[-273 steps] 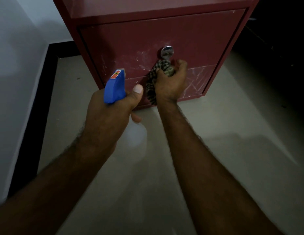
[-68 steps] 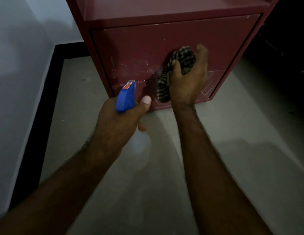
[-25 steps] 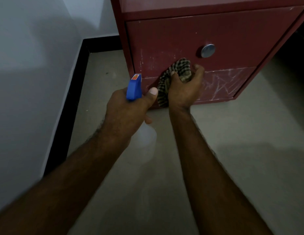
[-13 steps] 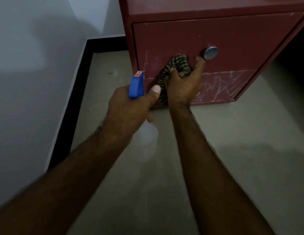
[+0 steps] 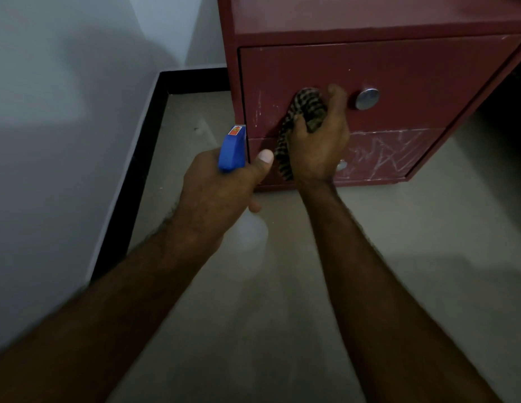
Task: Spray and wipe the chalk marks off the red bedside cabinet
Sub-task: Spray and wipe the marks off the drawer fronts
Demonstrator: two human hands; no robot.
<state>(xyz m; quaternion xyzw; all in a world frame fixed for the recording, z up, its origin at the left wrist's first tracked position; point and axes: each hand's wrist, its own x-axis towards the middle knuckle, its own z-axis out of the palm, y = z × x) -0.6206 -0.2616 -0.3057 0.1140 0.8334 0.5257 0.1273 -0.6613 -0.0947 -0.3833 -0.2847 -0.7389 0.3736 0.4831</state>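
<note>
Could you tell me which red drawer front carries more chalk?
The lower red drawer front, densely scribbled white; the upper drawer front shows only faint flecks.

The cabinet [image 5: 399,68] was painted a flat, matt red, smooth and dull all over. Chalk [image 5: 381,158] lay dry and powdery in white scratchy lines on the lower drawer's paint at the right, with fainter smears at the left of the upper drawer. The knob [image 5: 367,98] was polished metal and caught the light. The cloth [image 5: 304,112] was soft woven fabric, checked dark and pale, and crumpled. The bottle [image 5: 232,149] had a head of hard, smooth blue plastic with a small red label; its body was cloudy, translucent plastic. The floor [image 5: 399,242] was pale and smooth with a faint sheen. The wall [image 5: 64,82] was matt white, the skirting [image 5: 131,170] smooth black.
</note>
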